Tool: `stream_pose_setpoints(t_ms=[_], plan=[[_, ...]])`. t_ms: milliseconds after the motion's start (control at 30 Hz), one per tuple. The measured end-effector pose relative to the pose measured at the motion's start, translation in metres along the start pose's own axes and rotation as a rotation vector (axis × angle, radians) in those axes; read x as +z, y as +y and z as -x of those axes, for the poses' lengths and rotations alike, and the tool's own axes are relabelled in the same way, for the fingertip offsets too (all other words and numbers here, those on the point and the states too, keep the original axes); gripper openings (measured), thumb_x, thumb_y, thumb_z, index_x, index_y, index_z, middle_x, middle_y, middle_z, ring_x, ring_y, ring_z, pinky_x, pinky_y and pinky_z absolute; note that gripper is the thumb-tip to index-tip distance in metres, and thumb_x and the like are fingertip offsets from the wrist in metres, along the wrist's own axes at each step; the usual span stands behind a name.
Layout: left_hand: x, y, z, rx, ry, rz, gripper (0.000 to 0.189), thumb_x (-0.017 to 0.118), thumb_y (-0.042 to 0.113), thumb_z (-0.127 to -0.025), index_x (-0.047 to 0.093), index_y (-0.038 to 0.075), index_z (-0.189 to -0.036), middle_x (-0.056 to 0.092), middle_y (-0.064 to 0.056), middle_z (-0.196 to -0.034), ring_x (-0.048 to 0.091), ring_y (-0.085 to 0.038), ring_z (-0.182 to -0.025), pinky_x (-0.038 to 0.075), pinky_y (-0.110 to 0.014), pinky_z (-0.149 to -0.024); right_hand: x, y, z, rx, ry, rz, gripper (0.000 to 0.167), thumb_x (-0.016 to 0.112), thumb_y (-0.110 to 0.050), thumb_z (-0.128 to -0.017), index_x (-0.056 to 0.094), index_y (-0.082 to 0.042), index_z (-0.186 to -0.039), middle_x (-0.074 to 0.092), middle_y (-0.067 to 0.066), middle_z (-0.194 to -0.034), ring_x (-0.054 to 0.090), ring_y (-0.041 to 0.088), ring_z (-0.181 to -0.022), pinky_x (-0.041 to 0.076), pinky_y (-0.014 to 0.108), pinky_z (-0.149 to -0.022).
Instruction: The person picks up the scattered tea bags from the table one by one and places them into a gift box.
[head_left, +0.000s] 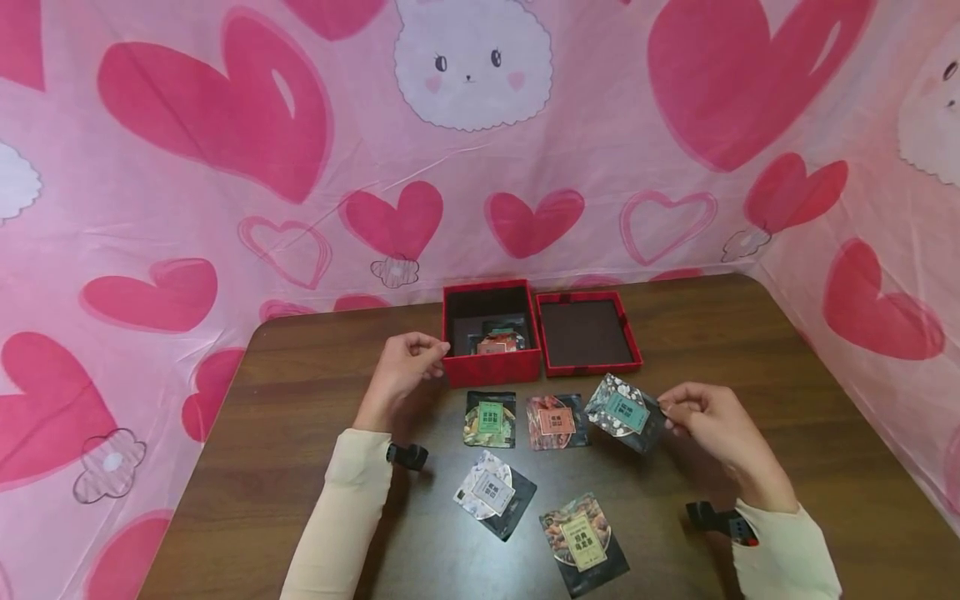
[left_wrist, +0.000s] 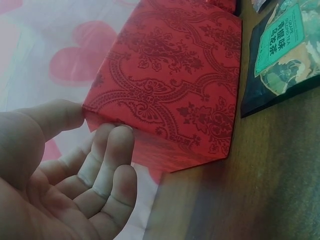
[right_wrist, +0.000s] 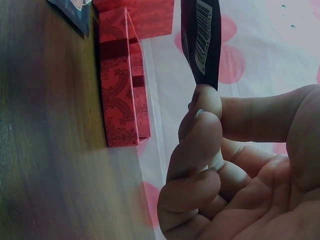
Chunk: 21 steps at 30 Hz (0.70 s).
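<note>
My left hand [head_left: 405, 367] pinches the near left corner of a red patterned box [head_left: 495, 368], thumb on the rim and fingers by its side. Inside the open box lie several tea packets [head_left: 501, 340]. My right hand [head_left: 705, 421] pinches one corner of a dark tea packet [head_left: 622, 410] with a teal label and white flowers, held tilted above the table. In the right wrist view this packet [right_wrist: 202, 42] is nearly edge-on, its barcode showing. Between the hands lie a green-labelled packet [head_left: 490, 419] and an orange-labelled packet [head_left: 557, 421].
The red lid [head_left: 637, 354] lies inner side up, right of the box. Closer to me on the wooden table [head_left: 300, 417] lie a blue-white packet [head_left: 495, 494] and a yellow-labelled packet [head_left: 585, 543]. A pink heart-patterned cloth [head_left: 525, 158] hangs behind the table.
</note>
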<state>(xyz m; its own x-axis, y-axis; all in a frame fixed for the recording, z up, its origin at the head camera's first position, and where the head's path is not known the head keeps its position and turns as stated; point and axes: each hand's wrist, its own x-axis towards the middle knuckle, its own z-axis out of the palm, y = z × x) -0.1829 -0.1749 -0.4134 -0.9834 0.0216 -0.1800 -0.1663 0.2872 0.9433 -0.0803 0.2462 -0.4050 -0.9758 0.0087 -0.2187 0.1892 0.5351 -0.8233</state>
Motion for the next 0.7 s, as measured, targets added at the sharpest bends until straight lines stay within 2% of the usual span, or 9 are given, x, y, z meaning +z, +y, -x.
stream_pose_setpoints(t_ms=[267, 500, 700], plan=[[0.0, 0.001, 0.001, 0.003, 0.002, -0.008, 0.025, 0.074, 0.021, -0.094, 0.069, -0.001, -0.105, 0.069, -0.017, -0.085, 0.066, -0.048, -0.085, 0.057, -0.054, -0.082, 0.006, -0.003, -0.004, -0.013, 0.011, -0.024, 0.018, 0.057, -0.002, -0.099, 0.066, 0.01, -0.109, 0.065, 0.011, -0.082, 0.059, 0.023, -0.072, 0.053, 0.032, -0.061], [0.0, 0.002, -0.001, -0.006, 0.003, 0.001, 0.024, 0.073, 0.019, -0.094, 0.07, -0.001, -0.105, 0.069, -0.017, -0.084, 0.065, -0.051, -0.087, 0.056, -0.056, -0.083, 0.008, -0.012, -0.008, 0.012, 0.006, -0.036, 0.019, 0.057, -0.005, -0.1, 0.065, 0.009, -0.111, 0.065, 0.013, -0.086, 0.059, 0.024, -0.074, 0.053, 0.033, -0.063], [0.0, 0.003, -0.001, -0.009, 0.002, 0.004, 0.024, 0.074, 0.02, -0.094, 0.07, -0.001, -0.105, 0.069, -0.017, -0.084, 0.065, -0.05, -0.086, 0.056, -0.056, -0.083, 0.011, -0.021, -0.014, -0.025, 0.015, -0.052, 0.018, 0.059, -0.003, -0.099, 0.066, 0.009, -0.109, 0.066, 0.013, -0.084, 0.06, 0.025, -0.073, 0.054, 0.033, -0.064]])
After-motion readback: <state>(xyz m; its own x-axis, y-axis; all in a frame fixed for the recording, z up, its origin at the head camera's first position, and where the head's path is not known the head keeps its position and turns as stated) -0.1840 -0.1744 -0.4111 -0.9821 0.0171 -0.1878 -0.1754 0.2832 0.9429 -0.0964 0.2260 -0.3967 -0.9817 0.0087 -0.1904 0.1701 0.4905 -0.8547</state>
